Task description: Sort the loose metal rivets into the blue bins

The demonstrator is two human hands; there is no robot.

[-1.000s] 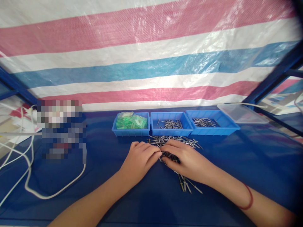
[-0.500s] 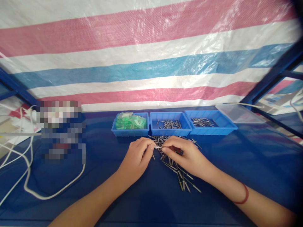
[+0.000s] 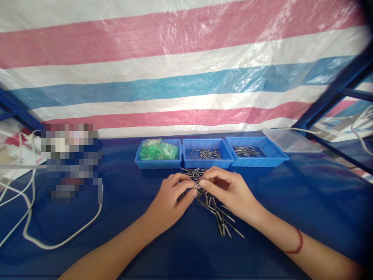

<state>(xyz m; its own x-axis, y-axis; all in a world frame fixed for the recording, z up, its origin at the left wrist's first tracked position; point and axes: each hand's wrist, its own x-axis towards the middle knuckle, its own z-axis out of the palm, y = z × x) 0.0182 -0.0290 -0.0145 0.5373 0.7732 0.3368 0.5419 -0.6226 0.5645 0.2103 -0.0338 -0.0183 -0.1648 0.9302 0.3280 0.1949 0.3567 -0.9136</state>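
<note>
Both hands meet over a loose pile of blind rivets (image 3: 220, 217) on the blue table. My left hand (image 3: 171, 198) pinches with thumb and fingertips near a small metallic rivet (image 3: 196, 186). On its right, my right hand (image 3: 230, 190) has thumb and forefinger closed at the same rivet's other end. Most of that rivet is hidden by the fingertips. Part of the pile lies beneath the right hand and out of sight, and several long-stemmed rivets spread toward the front.
Three blue bins stand behind the pile: the left bin (image 3: 159, 165) holds green packets, the middle bin (image 3: 208, 162) and right bin (image 3: 262, 160) hold metal rivets. A clear plastic lid (image 3: 291, 140) lies at the right. White cables (image 3: 58, 247) loop across the left side.
My left fingertips have moved right, closer to the right fingertips. The rivet showing between them is now mostly covered. The view has shifted slightly.
</note>
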